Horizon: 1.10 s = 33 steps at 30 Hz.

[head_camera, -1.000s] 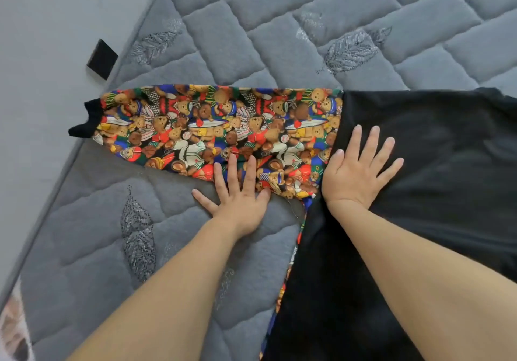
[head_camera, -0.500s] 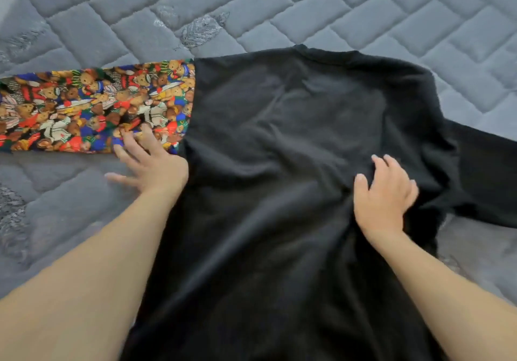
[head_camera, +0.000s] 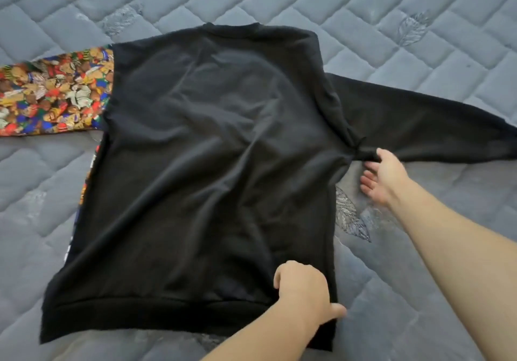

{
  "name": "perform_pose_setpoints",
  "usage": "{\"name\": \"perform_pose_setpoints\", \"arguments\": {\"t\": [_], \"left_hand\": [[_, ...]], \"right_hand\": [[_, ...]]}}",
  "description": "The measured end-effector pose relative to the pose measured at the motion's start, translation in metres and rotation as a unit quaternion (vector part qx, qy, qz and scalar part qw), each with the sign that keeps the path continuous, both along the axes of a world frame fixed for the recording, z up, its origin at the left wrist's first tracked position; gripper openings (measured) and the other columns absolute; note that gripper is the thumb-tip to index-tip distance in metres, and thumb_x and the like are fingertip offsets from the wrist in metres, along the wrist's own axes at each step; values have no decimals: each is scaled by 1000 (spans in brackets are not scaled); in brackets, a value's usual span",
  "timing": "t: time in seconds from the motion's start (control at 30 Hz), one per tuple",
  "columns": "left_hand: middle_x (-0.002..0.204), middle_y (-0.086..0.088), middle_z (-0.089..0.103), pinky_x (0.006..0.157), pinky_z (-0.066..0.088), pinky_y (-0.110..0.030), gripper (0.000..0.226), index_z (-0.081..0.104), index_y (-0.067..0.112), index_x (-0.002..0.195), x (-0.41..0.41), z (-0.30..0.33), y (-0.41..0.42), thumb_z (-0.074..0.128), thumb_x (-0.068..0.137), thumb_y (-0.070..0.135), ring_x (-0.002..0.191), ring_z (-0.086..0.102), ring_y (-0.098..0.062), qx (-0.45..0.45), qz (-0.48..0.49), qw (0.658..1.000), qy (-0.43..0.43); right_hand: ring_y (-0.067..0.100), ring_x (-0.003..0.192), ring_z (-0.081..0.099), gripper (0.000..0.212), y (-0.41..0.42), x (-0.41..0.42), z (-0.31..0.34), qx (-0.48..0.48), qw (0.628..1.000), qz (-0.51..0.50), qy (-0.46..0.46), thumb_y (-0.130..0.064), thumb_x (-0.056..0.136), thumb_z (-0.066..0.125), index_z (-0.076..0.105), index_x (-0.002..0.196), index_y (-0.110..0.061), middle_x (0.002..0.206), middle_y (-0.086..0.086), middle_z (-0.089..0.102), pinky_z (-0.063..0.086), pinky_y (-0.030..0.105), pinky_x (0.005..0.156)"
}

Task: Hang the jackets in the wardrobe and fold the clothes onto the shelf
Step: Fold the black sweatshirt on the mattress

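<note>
I'm mid-fold on the sweatshirt (head_camera: 212, 164) spread flat on the quilt (head_camera: 419, 290): my left hand (head_camera: 305, 290) grips its hem corner, my right hand (head_camera: 384, 177) pinches the underarm above it, so next I'd likely fold this side inward.

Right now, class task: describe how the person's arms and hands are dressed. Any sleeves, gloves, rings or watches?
Both forearms are bare as far as the frame shows: no sleeves in view. The left hand and right hand wear no gloves. No watch or bracelet shows at either wrist, and no ring is visible on the fingers that can be seen; some are hidden.
</note>
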<state>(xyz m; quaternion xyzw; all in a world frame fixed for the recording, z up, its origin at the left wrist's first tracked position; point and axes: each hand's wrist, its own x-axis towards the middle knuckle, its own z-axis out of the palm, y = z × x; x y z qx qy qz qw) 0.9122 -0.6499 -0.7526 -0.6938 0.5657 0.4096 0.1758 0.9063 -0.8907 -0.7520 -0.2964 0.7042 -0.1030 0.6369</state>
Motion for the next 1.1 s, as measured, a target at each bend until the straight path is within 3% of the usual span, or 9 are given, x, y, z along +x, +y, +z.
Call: {"name": "perform_pose_setpoints", "arguments": {"t": [0.13, 0.23, 0.37, 0.43, 0.5, 0.6, 0.8, 0.97, 1.1], "left_hand": [[110, -9, 70, 81, 50, -34, 25, 68, 11, 103, -8, -5, -22, 49, 94, 24, 97, 66, -30, 42, 66, 996, 34], [88, -19, 72, 80, 58, -38, 32, 60, -2, 80, -5, -4, -35, 46, 91, 24, 70, 69, -30, 241, 140, 942, 188], [102, -20, 64, 89, 51, -38, 46, 53, -9, 126, 4, 2, -64, 45, 101, 29, 102, 64, -37, 411, 92, 893, 159], [101, -15, 64, 73, 51, -31, 44, 56, -1, 123, 21, 13, -101, 47, 98, 34, 80, 64, -29, 290, 120, 944, 100], [117, -14, 64, 73, 46, -31, 34, 59, 8, 115, 44, 27, -144, 46, 95, 32, 96, 64, -31, 47, 178, 983, 22], [122, -14, 55, 78, 36, -36, 13, 46, 14, 99, 73, 44, -205, 45, 92, 25, 111, 53, -36, -169, 224, 959, -45], [127, -13, 57, 95, 33, -45, 33, 51, 12, 122, 117, 36, -312, 40, 92, 16, 119, 47, -37, -275, 123, 936, -182], [146, -13, 44, 117, -1, -59, 54, 31, 17, 147, 127, 2, -359, 37, 94, 14, 144, 20, -40, -206, 98, 946, -230], [130, -15, 45, 100, 33, -50, 37, 52, 13, 131, 117, -3, -379, 38, 97, 15, 121, 41, -39, -223, 33, 932, -283]], "right_hand": [[19, 109, 56, 51, -35, -1, 1, 35, 991, -90, -91, -45, 95, 56, 49, 131, -9, 113, 6, 56, 43, 33, 94], [19, 118, 59, 34, -42, -4, -1, -10, 980, -155, -125, -20, 101, 49, 52, 134, -12, 122, 5, 60, 45, 32, 93], [20, 118, 59, 33, -61, -47, 6, -12, 962, -220, -160, -13, 99, 39, 53, 129, -10, 115, 3, 62, 43, 36, 104], [21, 112, 60, 32, -83, -76, 12, 10, 954, -234, -188, -27, 98, 44, 51, 126, -13, 108, 3, 64, 44, 39, 104], [21, 100, 63, 39, -108, -97, 18, 29, 953, -237, -188, -42, 95, 51, 52, 120, -12, 106, 4, 66, 47, 41, 94], [22, 93, 61, 41, -136, -107, 20, 52, 959, -236, -147, -52, 90, 58, 50, 103, -14, 103, 6, 62, 49, 42, 93], [20, 87, 62, 22, -168, -107, -4, 46, 946, -294, -129, -27, 100, 52, 61, 119, -23, 106, -2, 65, 52, 37, 86], [26, 120, 58, 32, -190, -132, -32, 38, 936, -305, -173, -12, 102, 37, 56, 126, -18, 133, 4, 60, 49, 41, 98], [27, 124, 55, 35, -190, -143, -34, 43, 926, -325, -189, -9, 103, 35, 53, 132, -16, 135, 6, 59, 46, 44, 100]]}}
